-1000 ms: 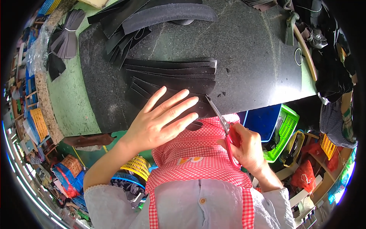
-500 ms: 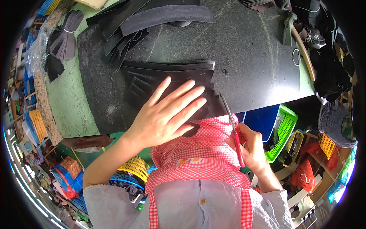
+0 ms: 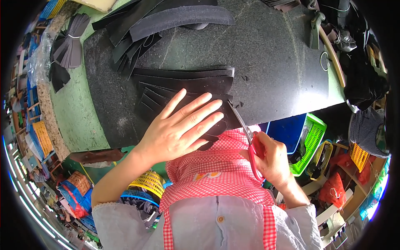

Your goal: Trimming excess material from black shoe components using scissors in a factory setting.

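My left hand (image 3: pixel 179 127) lies flat with its fingers spread over a fan of black strips (image 3: pixel 187 81). The strips overlap at the near edge of the dark table mat, and several of their ends show past my fingertips. Red-handled scissors (image 3: pixel 252 146) are gripped in my right hand (image 3: pixel 273 160), the fingers wrapped round the handles. Their tips reach the right-hand ends of the strips. Small dark scraps (image 3: pixel 241 104) lie on the mat just beyond the blades.
Other dark strips (image 3: pixel 179 21) are piled at the far side of the mat (image 3: pixel 266 54). A tied grey bundle (image 3: pixel 73 46) sits far left. A hammer-like tool (image 3: pixel 329 54) lies far right. Below the table edge are a blue bin (image 3: pixel 287 131) and a green basket (image 3: pixel 312 137).
The scissors have shifted left, their tips now against the strip ends, and the handles have turned. More scraps show on the mat. My left hand stays nearly in place.
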`<act>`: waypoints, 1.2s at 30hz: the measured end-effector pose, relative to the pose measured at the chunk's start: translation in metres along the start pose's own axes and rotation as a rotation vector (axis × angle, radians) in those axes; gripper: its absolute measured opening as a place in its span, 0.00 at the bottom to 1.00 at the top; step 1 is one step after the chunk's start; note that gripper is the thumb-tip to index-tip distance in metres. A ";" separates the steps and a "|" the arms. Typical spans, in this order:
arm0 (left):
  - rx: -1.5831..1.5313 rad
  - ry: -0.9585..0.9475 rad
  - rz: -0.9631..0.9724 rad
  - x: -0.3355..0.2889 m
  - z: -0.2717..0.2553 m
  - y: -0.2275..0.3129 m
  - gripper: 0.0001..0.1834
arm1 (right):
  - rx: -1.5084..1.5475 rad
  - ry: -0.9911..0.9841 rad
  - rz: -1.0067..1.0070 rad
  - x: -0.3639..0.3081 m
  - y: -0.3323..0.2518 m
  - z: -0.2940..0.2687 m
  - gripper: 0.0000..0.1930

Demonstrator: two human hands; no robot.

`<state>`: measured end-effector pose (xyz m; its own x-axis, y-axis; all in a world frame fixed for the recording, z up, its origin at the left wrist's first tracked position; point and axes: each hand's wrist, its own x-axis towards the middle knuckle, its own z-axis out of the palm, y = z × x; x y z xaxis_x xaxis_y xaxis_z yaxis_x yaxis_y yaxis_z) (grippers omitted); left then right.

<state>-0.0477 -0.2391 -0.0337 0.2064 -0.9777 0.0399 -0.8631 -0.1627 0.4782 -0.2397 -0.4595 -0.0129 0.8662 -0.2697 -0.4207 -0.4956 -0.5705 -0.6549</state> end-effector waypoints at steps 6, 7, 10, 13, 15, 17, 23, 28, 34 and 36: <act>-0.002 -0.002 -0.001 -0.001 -0.001 0.000 0.41 | -0.002 -0.060 0.090 0.001 -0.004 -0.006 0.25; -0.002 -0.002 -0.002 0.000 -0.001 0.000 0.41 | -0.003 -0.060 0.089 0.001 -0.002 -0.006 0.25; -0.006 -0.005 0.006 0.000 -0.001 -0.001 0.41 | 0.194 -0.157 0.160 -0.001 0.002 -0.007 0.24; -0.010 -0.009 0.018 -0.002 -0.002 -0.002 0.41 | 0.431 -0.108 0.257 -0.009 0.004 -0.009 0.22; -0.010 -0.007 0.021 -0.003 -0.001 -0.003 0.41 | 0.337 -0.134 0.224 -0.008 0.005 -0.015 0.19; -0.015 -0.012 0.010 -0.003 -0.001 -0.003 0.41 | 0.158 -0.152 0.198 -0.003 -0.006 -0.022 0.19; -0.024 0.000 0.023 -0.002 -0.001 -0.003 0.40 | -0.093 -0.014 0.043 0.002 -0.007 -0.015 0.28; -0.024 -0.001 0.018 -0.002 -0.001 -0.003 0.40 | -0.149 0.026 -0.011 0.004 -0.008 -0.013 0.28; -0.015 -0.019 0.014 -0.002 -0.003 -0.003 0.39 | -0.123 0.021 -0.006 0.006 -0.010 -0.012 0.27; 0.000 -0.040 0.008 -0.003 -0.004 -0.003 0.37 | 0.074 -0.127 0.141 0.005 -0.015 -0.014 0.22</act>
<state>-0.0444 -0.2354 -0.0318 0.1811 -0.9834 0.0088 -0.8646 -0.1549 0.4781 -0.2270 -0.4633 0.0033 0.7751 -0.2408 -0.5842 -0.6191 -0.4742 -0.6260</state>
